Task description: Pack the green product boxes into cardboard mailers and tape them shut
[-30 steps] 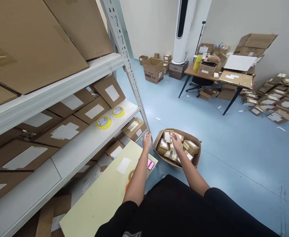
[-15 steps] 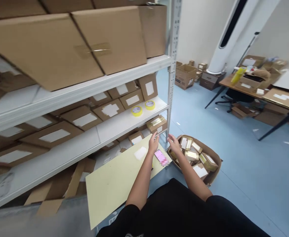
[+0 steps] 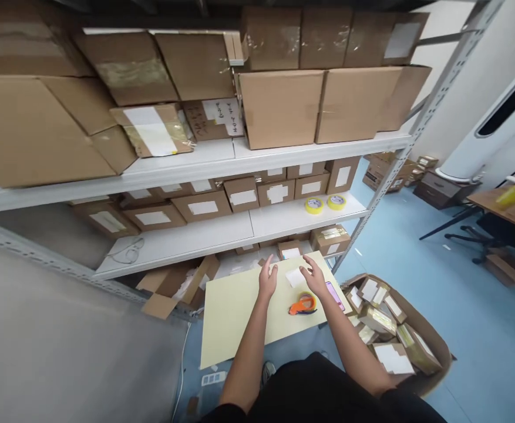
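Observation:
My left hand [image 3: 268,278] is held over the pale yellow tabletop [image 3: 231,311], fingers apart and nothing in them. Opposite it, my right hand [image 3: 313,276] is also open and bare, beside a white paper piece [image 3: 294,278]. Between my forearms lies an orange tape dispenser [image 3: 302,304] with a yellow roll on it. A phone with a pink screen [image 3: 335,295] rests at the table's right end, partly behind my right forearm.
A large carton [image 3: 437,346] full of small taped boxes stands on the floor at right. The metal shelf [image 3: 195,235] ahead carries many labelled boxes and two yellow tape rolls [image 3: 314,205]. An open carton [image 3: 173,288] sits at lower left. A power strip [image 3: 214,378] lies below.
My view has swung to the left, showing more of the shelf and the left wall. Both hands stay empty and have moved a little further apart. The tape dispenser has come into full view.

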Available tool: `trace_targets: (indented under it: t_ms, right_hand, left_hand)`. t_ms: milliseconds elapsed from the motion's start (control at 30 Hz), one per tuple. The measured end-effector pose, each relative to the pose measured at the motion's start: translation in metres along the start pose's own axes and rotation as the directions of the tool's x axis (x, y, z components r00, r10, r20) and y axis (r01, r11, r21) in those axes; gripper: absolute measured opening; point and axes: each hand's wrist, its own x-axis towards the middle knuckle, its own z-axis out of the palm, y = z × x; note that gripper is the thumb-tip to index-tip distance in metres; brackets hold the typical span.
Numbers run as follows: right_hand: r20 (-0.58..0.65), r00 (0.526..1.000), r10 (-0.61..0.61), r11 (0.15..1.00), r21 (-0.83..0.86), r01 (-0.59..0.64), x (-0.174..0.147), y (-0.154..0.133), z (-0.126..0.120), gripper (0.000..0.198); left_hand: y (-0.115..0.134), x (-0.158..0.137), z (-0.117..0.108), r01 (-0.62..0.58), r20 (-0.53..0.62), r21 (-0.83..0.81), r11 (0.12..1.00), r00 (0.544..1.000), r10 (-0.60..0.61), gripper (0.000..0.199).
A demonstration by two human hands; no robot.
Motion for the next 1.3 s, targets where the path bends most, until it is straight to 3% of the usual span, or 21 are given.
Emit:
trace_targets:
  t_ms: [100, 233, 367, 500, 733, 967, 1133, 1300]
  right_hand:
    - [0.010, 1.000, 0.003, 0.998, -0.059, -0.003, -0.011, -0.006, 0.021, 0.057]
    - [0.044, 0.999, 0.026, 0.990, -0.139, -0.019, -0.026, 0.005, 0.029, 0.057]
    - [0.069, 0.987, 0.146, 0.970, -0.203, -0.130, -0.036, 0.037, 0.017, 0.058]
    - [0.089, 0.974, 0.210, 0.924, -0.342, -0.168, -0.037, 0.084, 0.000, 0.056]
    - [0.292, 0.853, 0.433, 0.851, -0.444, -0.280, -0.058, 0.173, -0.008, 0.018]
    - [0.142, 0.916, 0.376, 0.862, -0.417, -0.289, -0.092, 0.211, -0.001, 0.016]
    - [0.123, 0.883, 0.452, 0.839, -0.395, -0.375, -0.088, 0.215, -0.014, 0.022]
    - [-0.008, 0.906, 0.424, 0.829, -0.399, -0.392, -0.074, 0.192, -0.023, 0.029]
  left_hand:
    - [-0.020, -0.012, -0.029, 0.010, -0.023, 0.018, 1.000, 1.000, -0.010, 0.052]
    - [-0.049, -0.031, -0.041, 0.065, -0.022, 0.016, 0.998, 0.998, -0.065, 0.054]
    - [-0.075, -0.057, -0.031, 0.179, -0.033, 0.031, 0.983, 0.983, -0.178, 0.047]
    - [-0.091, -0.089, -0.014, 0.205, -0.037, 0.021, 0.979, 0.978, -0.204, 0.051]
    - [-0.122, -0.162, -0.005, 0.292, -0.083, 0.088, 0.952, 0.955, -0.285, 0.054]
    - [-0.147, -0.228, -0.005, 0.383, -0.188, 0.127, 0.915, 0.915, -0.357, 0.049]
    - [-0.137, -0.226, 0.006, 0.385, -0.175, 0.114, 0.916, 0.915, -0.363, 0.049]
    - [-0.123, -0.199, 0.016, 0.338, -0.128, 0.076, 0.938, 0.936, -0.327, 0.044]
